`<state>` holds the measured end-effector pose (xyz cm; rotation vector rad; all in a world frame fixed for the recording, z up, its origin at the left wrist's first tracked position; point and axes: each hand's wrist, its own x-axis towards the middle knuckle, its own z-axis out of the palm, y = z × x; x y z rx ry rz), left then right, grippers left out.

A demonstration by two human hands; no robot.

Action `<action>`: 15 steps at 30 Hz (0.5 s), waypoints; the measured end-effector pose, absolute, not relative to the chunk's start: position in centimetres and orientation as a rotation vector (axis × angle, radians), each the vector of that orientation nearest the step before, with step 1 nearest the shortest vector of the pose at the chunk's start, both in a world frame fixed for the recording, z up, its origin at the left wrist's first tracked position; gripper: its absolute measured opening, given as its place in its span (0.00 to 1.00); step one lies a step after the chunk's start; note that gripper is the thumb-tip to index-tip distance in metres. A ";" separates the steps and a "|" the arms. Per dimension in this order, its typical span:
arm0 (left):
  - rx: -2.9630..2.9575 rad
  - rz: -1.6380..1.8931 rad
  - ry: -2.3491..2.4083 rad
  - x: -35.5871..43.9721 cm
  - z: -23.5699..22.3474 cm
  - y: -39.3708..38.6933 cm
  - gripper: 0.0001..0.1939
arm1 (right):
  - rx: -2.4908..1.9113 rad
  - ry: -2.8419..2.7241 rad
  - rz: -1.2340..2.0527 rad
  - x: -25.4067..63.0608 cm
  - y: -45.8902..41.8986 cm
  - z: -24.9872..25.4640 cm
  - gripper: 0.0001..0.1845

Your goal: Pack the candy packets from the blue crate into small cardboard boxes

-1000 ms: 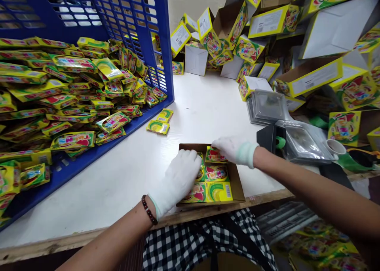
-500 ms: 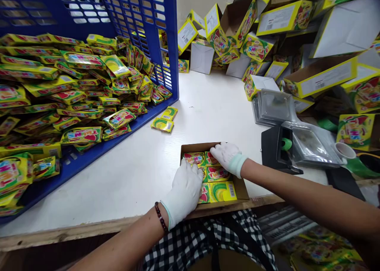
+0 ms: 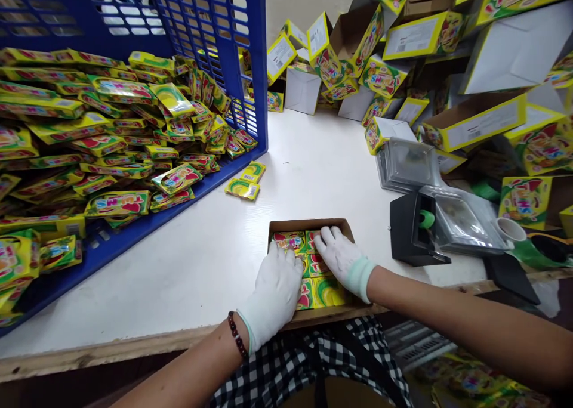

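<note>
An open cardboard carton (image 3: 308, 223) sits at the table's near edge, filled with rows of small yellow-green candy boxes (image 3: 289, 241) marked with a watermelon print. My left hand (image 3: 276, 289), in a white glove, lies over the carton's left side with its fingers stretched onto the boxes. From the right, my gloved right hand (image 3: 339, 257) rests spread over the boxes on that side, hiding several of them. Neither hand grasps a box. Two loose small boxes (image 3: 242, 189) lie on the table beyond the carton, to its left.
A blue plastic crate (image 3: 254, 68) on its side at left holds a heap of small boxes (image 3: 120, 133). At right stand a black tape dispenser (image 3: 405, 232), clear plastic containers (image 3: 465, 217) and a roll of tape (image 3: 511, 230). Opened yellow cartons (image 3: 483, 121) pile up behind.
My right hand has slid from the carton's far right corner toward me, over the boxes. My left hand stays on the left side. The view has shifted slightly.
</note>
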<state>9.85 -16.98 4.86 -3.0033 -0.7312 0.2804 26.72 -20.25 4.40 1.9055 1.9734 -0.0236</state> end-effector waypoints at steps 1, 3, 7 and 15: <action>-2.994 0.256 -0.730 9.8 4.7 -17.0 0.21 | 1.915 1.969 -0.040 26.6 -20.4 4.3 0.26; -2.990 0.220 -0.731 9.7 4.5 -17.1 0.21 | 1.913 1.949 -0.107 26.5 -20.3 4.2 0.26; -2.989 0.207 -0.741 9.6 4.2 -17.2 0.22 | 1.852 1.977 -0.317 26.9 -19.7 4.7 0.27; -3.046 0.232 -0.781 9.8 4.6 -17.7 0.25 | 1.763 1.893 -0.404 26.3 -19.7 4.6 0.41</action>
